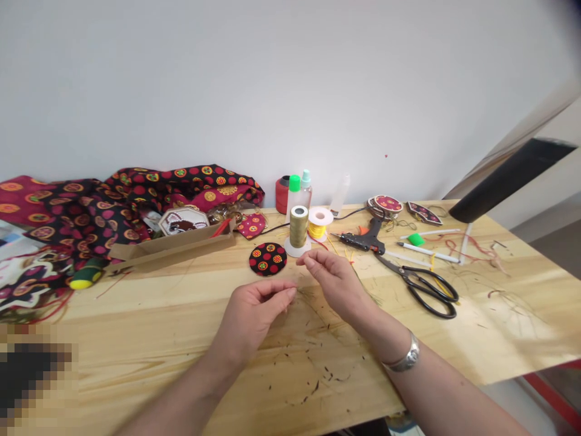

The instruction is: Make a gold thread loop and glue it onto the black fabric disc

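My left hand (261, 309) is closed in a pinch, with thin olive thread (307, 295) showing by its fingertips. Just to the right and slightly farther away, my right hand (338, 281) pinches thumb against fingers; whatever sits between them is too fine to make out. Both hands are over the wooden table, a small gap apart. Beyond them stands a spool of olive thread (299, 229), with a spool of yellow cord (317, 227) beside it. A round black patterned fabric piece (267, 259) lies beyond my left hand.
Black-handled scissors (429, 287) and a glue gun (365, 238) lie to the right. Bottles (294, 194) stand near the wall. At left are a cardboard tray (177, 249) and bunched patterned fabric (91, 206). Thread scraps (318, 387) litter the front. A black cylinder (512, 180) leans at far right.
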`<action>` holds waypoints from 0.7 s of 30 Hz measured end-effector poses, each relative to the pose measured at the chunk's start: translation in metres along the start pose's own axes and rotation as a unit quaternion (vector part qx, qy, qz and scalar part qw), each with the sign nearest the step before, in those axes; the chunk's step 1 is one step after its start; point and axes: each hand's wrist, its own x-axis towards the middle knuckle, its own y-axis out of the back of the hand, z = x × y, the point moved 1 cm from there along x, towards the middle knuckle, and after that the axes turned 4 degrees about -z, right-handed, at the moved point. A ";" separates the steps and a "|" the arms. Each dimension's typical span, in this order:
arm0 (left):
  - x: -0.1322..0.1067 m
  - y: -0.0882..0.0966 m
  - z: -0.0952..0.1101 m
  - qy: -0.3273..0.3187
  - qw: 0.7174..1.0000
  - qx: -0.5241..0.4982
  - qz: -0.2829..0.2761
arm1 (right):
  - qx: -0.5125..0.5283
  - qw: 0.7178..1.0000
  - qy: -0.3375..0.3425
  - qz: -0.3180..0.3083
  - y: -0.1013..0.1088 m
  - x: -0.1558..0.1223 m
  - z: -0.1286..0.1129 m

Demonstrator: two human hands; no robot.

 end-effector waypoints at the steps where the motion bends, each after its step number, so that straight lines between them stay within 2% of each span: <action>1: 0.000 0.000 -0.001 -0.001 1.000 -0.012 -0.003 | 0.008 1.000 -0.006 -0.001 0.001 0.000 0.000; 8: 0.002 0.002 -0.004 0.012 0.995 -0.099 0.001 | 0.060 0.996 -0.037 -0.052 0.002 -0.001 -0.001; 15: 0.002 0.003 -0.004 0.017 0.990 -0.135 0.028 | 0.134 0.973 -0.112 -0.149 0.000 -0.004 -0.001; 21: 0.002 0.003 -0.003 0.008 0.991 -0.126 0.035 | 0.138 0.972 -0.127 -0.140 -0.002 -0.004 0.004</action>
